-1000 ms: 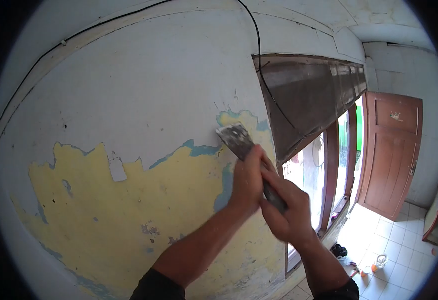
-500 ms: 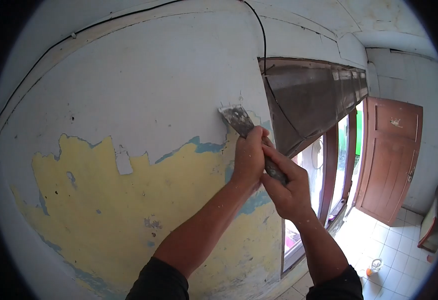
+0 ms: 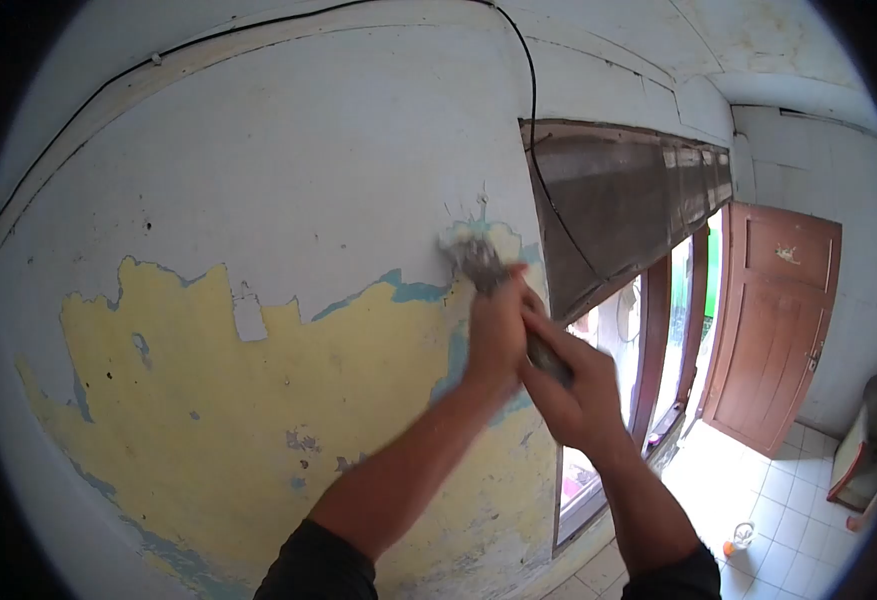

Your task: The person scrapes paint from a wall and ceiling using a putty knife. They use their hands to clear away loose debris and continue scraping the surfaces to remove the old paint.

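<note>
Both hands grip one paint scraper [image 3: 550, 362], with its flat, worn blade slightly smeared by motion. My left hand [image 3: 499, 325] is closed around the upper handle, close behind the blade. Lower down, my right hand [image 3: 580, 392] wraps the end of the handle. The blade's edge is at the wall [image 3: 288, 150], where white paint borders a freshly exposed pale yellow and blue-green patch [image 3: 503, 238]. Below and to the left spreads a large bare yellow area [image 3: 198, 380] with ragged blue-green edges.
A window with a dark covering [image 3: 618, 190] adjoins the wall on the right. A black cable [image 3: 532, 85] runs along the top and hangs across that covering. Farther right are a brown door [image 3: 773, 325], a tiled floor [image 3: 783, 515] and a clear cup-like object [image 3: 741, 537].
The scraper blade has shifted slightly down, with both hands still on it. A pale yellow and blue-green patch now shows above the blade, where white paint and the blade were before.
</note>
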Available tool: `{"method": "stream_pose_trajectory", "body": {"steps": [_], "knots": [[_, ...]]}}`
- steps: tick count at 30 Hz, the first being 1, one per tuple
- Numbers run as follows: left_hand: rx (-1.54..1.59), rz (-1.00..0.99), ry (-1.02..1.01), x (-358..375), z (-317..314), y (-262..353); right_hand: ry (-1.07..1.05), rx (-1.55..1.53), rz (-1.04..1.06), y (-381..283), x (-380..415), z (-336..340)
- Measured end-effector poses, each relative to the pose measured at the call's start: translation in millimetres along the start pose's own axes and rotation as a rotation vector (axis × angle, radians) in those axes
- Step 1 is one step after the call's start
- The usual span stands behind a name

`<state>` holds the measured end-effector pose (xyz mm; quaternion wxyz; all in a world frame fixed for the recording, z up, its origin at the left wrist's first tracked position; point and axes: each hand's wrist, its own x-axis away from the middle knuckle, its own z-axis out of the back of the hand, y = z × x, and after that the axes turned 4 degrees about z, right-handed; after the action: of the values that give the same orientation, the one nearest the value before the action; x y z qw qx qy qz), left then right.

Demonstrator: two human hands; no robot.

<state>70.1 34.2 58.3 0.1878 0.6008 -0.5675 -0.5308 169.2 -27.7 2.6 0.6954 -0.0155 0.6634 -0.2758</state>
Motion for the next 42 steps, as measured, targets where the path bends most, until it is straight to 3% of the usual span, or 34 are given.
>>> {"method": "stream_pose_trajectory", "body": {"steps": [3, 9, 12, 18, 23, 25, 30, 33, 35, 40, 42], "knots": [[-0.104, -0.011, -0.003, -18.4, -8.5, 26.4, 0.071, -0.106, -0.009, 1.9, -26.3, -9.5], [0.0, 0.011, -0.016, 9.1, -10.6, 2.7, 0.041, -0.093, 0.07, -3.7, 3.8, 5.8], [-0.104, -0.028, 0.015, -19.9, -10.0, 26.6, 0.03, -0.131, -0.08, 2.2, -29.4, -8.1], [-0.009, 0.025, 0.002, 8.5, -17.7, 0.0, 0.074, -0.128, 0.057, 5.4, 6.9, 7.1], [-0.126, -0.016, -0.07, -38.6, -17.3, 30.6, 0.112, -0.076, 0.044, 9.1, -43.2, -3.2], [-0.073, 0.018, -0.111, -34.3, -28.0, 36.4, 0.106, -0.213, -0.007, 0.6, -46.3, 5.4], [-0.047, 0.022, -0.009, 5.9, -13.2, -6.5, 0.055, -0.118, 0.053, 10.5, 11.6, 6.2], [-0.117, 0.005, -0.042, -35.9, -7.1, 15.1, 0.084, -0.164, -0.018, 16.5, -26.8, -8.3], [-0.108, -0.019, -0.065, -38.6, -14.4, 24.6, 0.084, -0.171, -0.013, 3.8, -35.4, -0.8], [0.196, 0.199, -0.188, -37.5, -17.4, 29.5, -0.023, -0.116, -0.142, 5.0, -33.2, 11.0], [0.148, 0.154, -0.172, -37.6, -14.1, 18.1, -0.036, 0.007, -0.104, -3.9, -26.6, 12.1]]}}
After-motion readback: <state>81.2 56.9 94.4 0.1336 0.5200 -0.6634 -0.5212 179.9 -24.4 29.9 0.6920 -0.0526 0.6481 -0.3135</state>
